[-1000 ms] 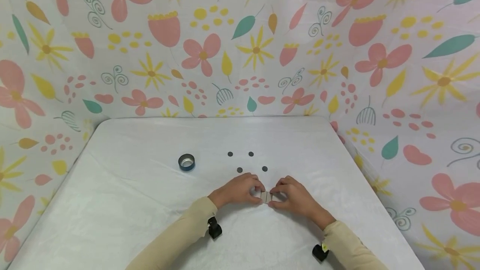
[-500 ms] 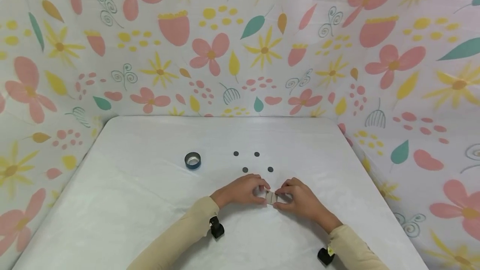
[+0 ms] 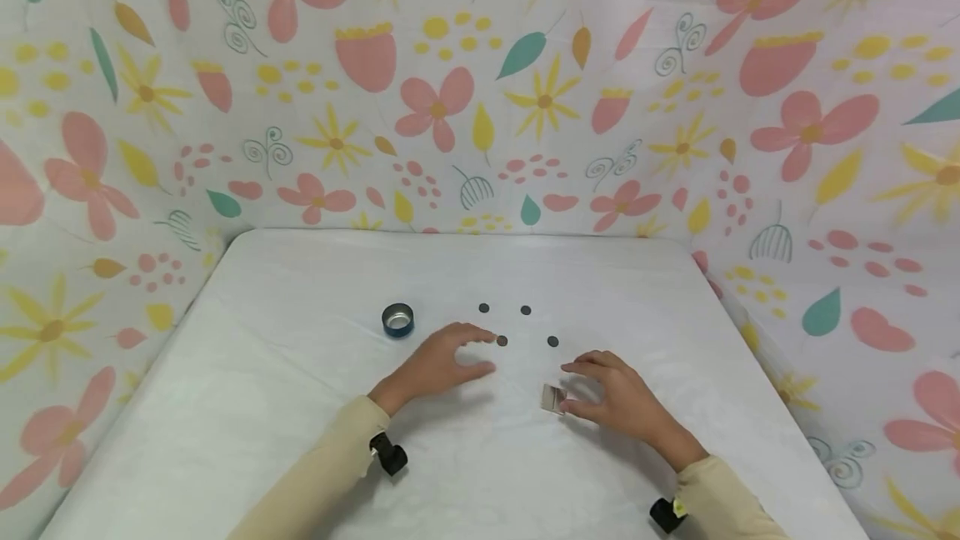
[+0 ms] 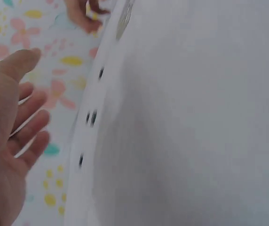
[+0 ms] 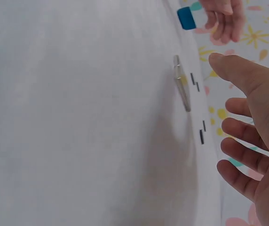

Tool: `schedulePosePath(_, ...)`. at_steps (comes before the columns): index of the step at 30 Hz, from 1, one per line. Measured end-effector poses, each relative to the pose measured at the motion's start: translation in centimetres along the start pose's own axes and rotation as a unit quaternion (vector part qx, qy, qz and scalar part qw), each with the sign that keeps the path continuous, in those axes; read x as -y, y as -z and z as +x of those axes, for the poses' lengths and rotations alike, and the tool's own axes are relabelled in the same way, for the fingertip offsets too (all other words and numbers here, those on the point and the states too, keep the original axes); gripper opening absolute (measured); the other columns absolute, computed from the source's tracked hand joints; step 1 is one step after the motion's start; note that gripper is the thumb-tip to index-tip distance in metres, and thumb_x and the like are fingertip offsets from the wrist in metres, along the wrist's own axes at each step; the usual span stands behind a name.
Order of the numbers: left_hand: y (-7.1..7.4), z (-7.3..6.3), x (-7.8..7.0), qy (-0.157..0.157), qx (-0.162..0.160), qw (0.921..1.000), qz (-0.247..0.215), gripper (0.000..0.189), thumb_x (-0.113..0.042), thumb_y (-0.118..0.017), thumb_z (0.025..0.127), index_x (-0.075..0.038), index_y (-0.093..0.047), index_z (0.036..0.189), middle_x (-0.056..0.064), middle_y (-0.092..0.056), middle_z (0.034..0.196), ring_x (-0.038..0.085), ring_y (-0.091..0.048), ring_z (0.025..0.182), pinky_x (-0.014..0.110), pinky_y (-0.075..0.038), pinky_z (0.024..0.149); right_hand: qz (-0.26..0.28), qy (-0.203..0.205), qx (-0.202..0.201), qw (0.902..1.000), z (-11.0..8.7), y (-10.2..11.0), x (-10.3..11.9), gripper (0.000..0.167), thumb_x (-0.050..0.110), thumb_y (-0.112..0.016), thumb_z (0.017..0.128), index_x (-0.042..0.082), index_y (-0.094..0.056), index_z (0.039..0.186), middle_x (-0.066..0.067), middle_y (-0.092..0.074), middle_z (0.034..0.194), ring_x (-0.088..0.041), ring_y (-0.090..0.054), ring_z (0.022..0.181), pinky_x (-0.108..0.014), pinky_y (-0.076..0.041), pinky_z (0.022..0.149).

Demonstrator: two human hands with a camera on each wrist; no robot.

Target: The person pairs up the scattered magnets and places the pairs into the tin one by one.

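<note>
A small silver metal piece with a line across its middle, hinge-like (image 3: 553, 398), lies on the white table. In the right wrist view, the hinge-like piece (image 5: 181, 84) looks slightly bent along that line. My right hand (image 3: 622, 397) is just to its right, fingers spread and thumb beside its edge; in the right wrist view the thumb stands apart from it. My left hand (image 3: 442, 361) is further left, fingers extended over the table, its fingertips near a dark round disc (image 3: 502, 341). Neither hand holds anything.
More small dark discs lie behind, including one at the right (image 3: 552, 342) and one at the back (image 3: 483, 307). A round blue-rimmed metal tin (image 3: 397, 321) stands open to the left of the discs. Flowered cloth (image 3: 480, 107) hangs around the table (image 3: 300, 290).
Both hands have let go of the hinge-like piece. My left hand has moved left and away toward the discs; my right hand has opened beside the piece. The head view has shifted slightly.
</note>
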State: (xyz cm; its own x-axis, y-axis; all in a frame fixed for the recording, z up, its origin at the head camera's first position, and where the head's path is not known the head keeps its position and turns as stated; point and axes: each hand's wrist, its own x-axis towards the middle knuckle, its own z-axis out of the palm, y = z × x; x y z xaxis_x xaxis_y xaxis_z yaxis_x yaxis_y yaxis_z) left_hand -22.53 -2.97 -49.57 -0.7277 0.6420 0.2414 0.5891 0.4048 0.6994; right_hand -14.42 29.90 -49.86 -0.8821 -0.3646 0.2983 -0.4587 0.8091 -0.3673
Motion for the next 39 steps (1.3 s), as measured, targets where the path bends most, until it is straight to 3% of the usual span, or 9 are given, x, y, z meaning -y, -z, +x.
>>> schedulePosePath(6,2.9,-1.9,2.6,0.038,-0.118,0.9923,0.001,0.055,-0.044,-0.077,0.091,-0.020,-0.064,0.138,-0.003,-0.060,0.141,0.021,-0.051,0.135,0.047,-0.040,0.113,0.012,-0.007,-0.006,0.9999,-0.3,0.0,-0.3,0.051,0.047,-0.089,0.076,0.016,-0.079,0.115,0.004,-0.065,0.113,-0.016,-0.061,0.105,-0.043,-0.055,0.085)
schedulePosePath(12,5.7,-3.1,5.7,0.055,-0.173,0.9833,0.015,0.060,-0.043,-0.080,0.089,-0.013,-0.065,0.138,0.005,-0.061,0.140,0.028,-0.049,0.133,0.052,-0.042,0.108,0.014,-0.019,0.002,0.9997,-0.4,0.0,-0.3,0.050,0.046,-0.089,0.076,0.015,-0.079,0.114,0.004,-0.065,0.111,-0.015,-0.060,0.103,-0.042,-0.055,0.085)
schedulePosePath(18,7.2,-4.2,8.1,0.101,-0.175,0.9792,0.018,0.066,-0.040,-0.082,0.087,-0.007,-0.061,0.141,0.011,-0.057,0.145,0.034,-0.046,0.136,0.057,-0.038,0.111,0.024,-0.005,-0.013,0.9996,-0.4,-0.7,-0.6,0.047,0.043,-0.091,0.075,0.015,-0.080,0.112,0.006,-0.065,0.108,-0.012,-0.059,0.099,-0.038,-0.055,0.080)
schedulePosePath(23,7.4,-4.6,9.2,0.114,-0.170,0.9786,0.022,0.070,-0.037,-0.084,0.086,-0.004,-0.059,0.142,0.017,-0.056,0.146,0.039,-0.047,0.136,0.058,-0.038,0.110,0.024,0.001,-0.010,0.9997,-0.2,-1.5,-0.5,0.045,0.042,-0.091,0.074,0.014,-0.081,0.108,0.007,-0.066,0.102,-0.010,-0.057,0.094,-0.033,-0.053,0.078)
schedulePosePath(30,7.2,-4.8,9.6,0.140,-0.161,0.9769,0.003,0.074,-0.038,-0.086,0.084,-0.003,-0.058,0.143,0.016,-0.060,0.141,0.035,-0.053,0.126,0.054,-0.044,0.104,0.018,-0.026,0.018,0.9993,-0.1,-2.1,-0.2,0.049,0.049,-0.090,0.074,0.015,-0.081,0.109,0.011,-0.066,0.099,-0.008,-0.056,0.093,-0.031,-0.051,0.077)
schedulePosePath(39,7.2,-4.7,9.7,0.154,-0.151,0.9764,-0.011,0.068,-0.033,-0.086,0.085,-0.004,-0.060,0.141,0.016,-0.061,0.139,0.035,-0.053,0.127,0.052,-0.044,0.105,0.007,-0.043,0.032,0.9986,-0.1,-2.3,-0.2,0.046,0.048,-0.090,0.073,0.018,-0.081,0.107,0.014,-0.063,0.098,-0.006,-0.053,0.094,-0.031,-0.051,0.080)
